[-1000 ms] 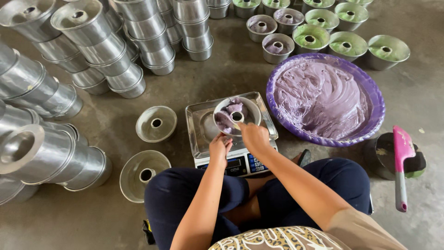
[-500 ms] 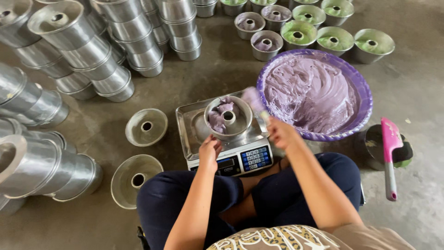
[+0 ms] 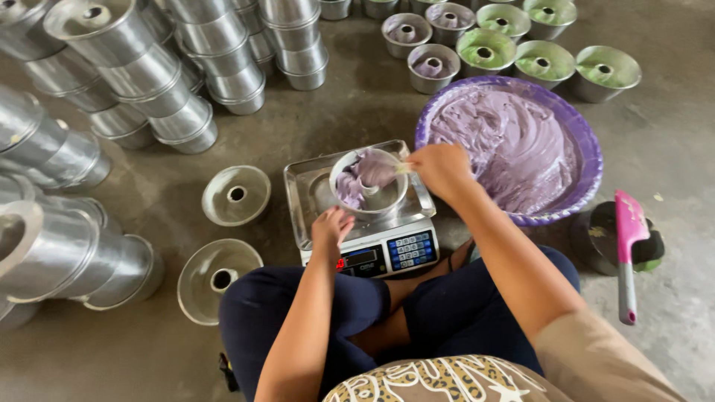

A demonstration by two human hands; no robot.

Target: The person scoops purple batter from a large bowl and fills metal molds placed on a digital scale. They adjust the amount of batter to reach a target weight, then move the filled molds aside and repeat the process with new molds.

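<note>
Metal tube pans [image 3: 112, 52] lie stacked in tipped columns along the left edge and the top, nested so many fit in little space; the stacks run out of view, so their full number cannot be told. Two empty pans [image 3: 236, 194] sit apart on the concrete floor [image 3: 670, 149] just left of the person's knees, within easy reach. Between the knees stands one digital scale [image 3: 387, 249], its steel tray bearing one small tube pan [image 3: 369, 184] with purple batter inside, set there so the filling can be weighed. The left hand [image 3: 331, 231] rests at the near rim of that pan, fingers bent and close together, steadying it. The right hand [image 3: 441, 170] hovers over the pan's right rim, fingers pinched around a small pale scraper smeared with batter; how firmly it is held cannot be told. Just right of the scale sits one wide purple basin [image 3: 588, 160] of purple batter, touching distance from the working hand. Behind it stand filled pans: three purple [image 3: 432, 67] and about four green [image 3: 485, 46] visible. At far right one pink spatula [image 3: 627, 238] lies across a dark bowl [image 3: 599, 238].
</note>
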